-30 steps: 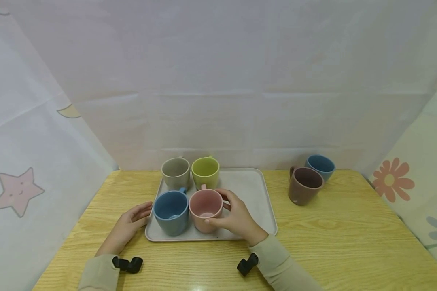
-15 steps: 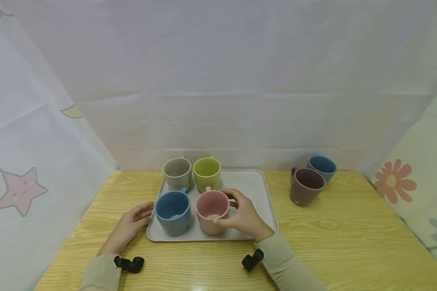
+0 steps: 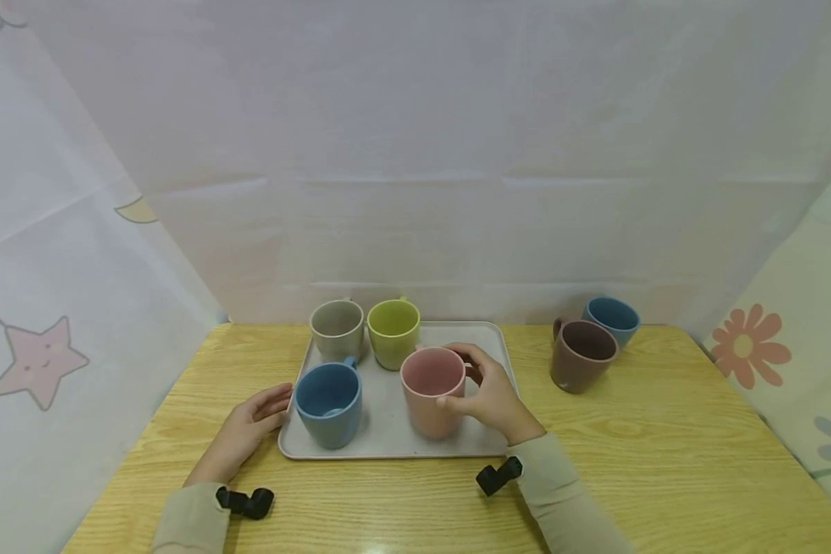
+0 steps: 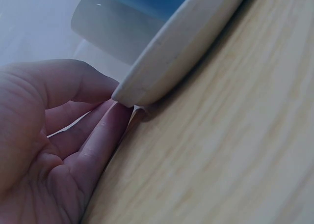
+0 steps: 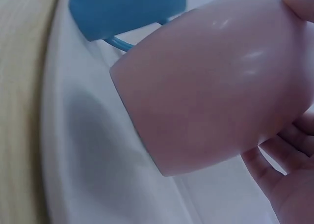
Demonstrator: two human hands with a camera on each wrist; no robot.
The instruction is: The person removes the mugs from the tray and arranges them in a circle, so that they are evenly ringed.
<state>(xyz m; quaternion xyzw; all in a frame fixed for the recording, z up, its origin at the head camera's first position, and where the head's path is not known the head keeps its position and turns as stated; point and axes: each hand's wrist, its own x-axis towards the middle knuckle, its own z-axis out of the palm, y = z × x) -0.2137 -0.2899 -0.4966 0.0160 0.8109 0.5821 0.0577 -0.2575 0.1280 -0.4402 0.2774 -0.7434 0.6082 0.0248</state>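
Observation:
My right hand [image 3: 492, 400] grips a pink mug [image 3: 429, 412] by its side, thumb at the front and fingers round the back. In the right wrist view the mug's base hangs clear of the tray, over a shadow. At the left rim of the white tray [image 3: 388, 419], my left hand [image 3: 245, 427] pinches the edge between thumb and fingers. Left of the pink mug, a blue mug [image 3: 328, 427] stands upright on the tray, handle pointing back. Behind it are a grey mug [image 3: 337, 342] and a yellow-green mug [image 3: 395, 342].
On the wooden table [image 3: 665, 446], right of the tray, stand a brown-purple mug [image 3: 576, 369] and, close behind it, another blue mug [image 3: 619, 317]. A pale cloth backdrop [image 3: 415, 154] rises at the table's back edge.
My right hand has moved the pink mug rightward, away from the blue mug's side, and raised it off the tray. My left hand stays at the tray's rim.

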